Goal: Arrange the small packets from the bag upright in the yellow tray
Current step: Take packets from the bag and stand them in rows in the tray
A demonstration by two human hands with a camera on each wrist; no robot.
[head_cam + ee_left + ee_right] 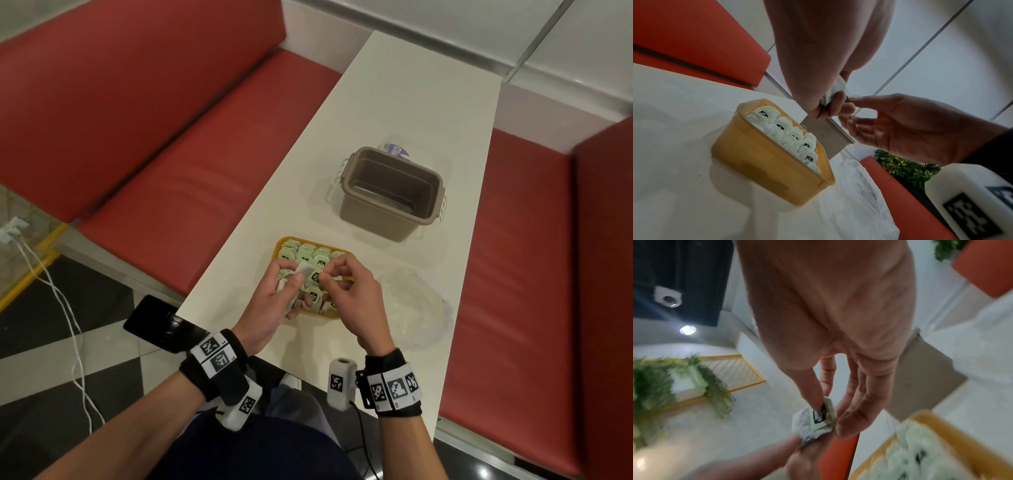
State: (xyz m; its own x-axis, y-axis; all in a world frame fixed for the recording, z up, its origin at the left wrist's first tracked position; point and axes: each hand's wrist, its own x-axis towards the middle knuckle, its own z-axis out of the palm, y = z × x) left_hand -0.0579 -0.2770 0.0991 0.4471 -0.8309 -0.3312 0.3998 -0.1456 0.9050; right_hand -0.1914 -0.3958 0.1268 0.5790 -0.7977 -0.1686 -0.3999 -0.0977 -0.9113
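Note:
The yellow tray sits near the table's front edge, with rows of pale green small packets standing in it. Above the tray both hands meet on one small packet. My left hand grips a bunch of packets, seen in the left wrist view as a white wad. My right hand pinches the top packet between thumb and fingers. The tray looks almost full of upright packets. Its near end is hidden by my hands in the head view.
A crumpled clear plastic bag lies flat right of the tray. An open brown bin stands farther back on the white table. A black phone lies at the table's near left corner. Red benches flank the table.

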